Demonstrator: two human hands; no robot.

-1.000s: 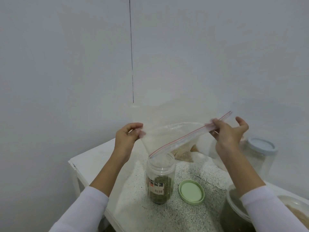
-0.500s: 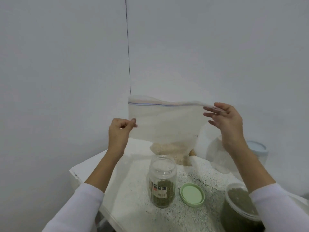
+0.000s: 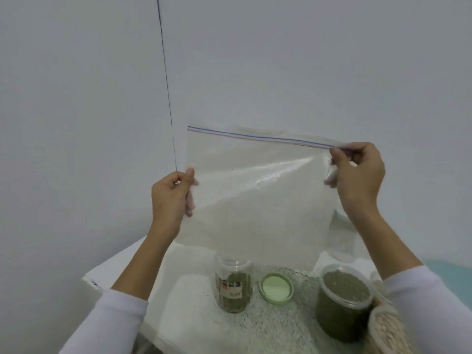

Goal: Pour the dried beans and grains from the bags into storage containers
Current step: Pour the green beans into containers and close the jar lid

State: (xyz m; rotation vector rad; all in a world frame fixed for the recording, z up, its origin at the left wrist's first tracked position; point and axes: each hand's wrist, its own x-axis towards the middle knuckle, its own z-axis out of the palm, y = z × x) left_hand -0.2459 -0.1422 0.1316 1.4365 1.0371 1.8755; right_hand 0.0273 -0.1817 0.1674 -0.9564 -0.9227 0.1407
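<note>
A clear zip bag hangs upright in front of the wall and looks empty; its blue-red zip strip runs along the top. My left hand grips the bag's left edge about halfway down. My right hand pinches the right end of the zip strip. Below the bag stands a lidless labelled glass jar partly filled with green beans. Its green lid lies upside down beside it on the table.
A wider lidless tub of green beans stands at the right, with a container of pale beans at the lower right edge. Another clear container shows dimly behind the bag. The white speckled table ends in a corner at the left.
The bag has swung from tipped over the jar, mouth down, to upright with the zip on top. Both hands rose, and the right hand now pinches the zip's end.
</note>
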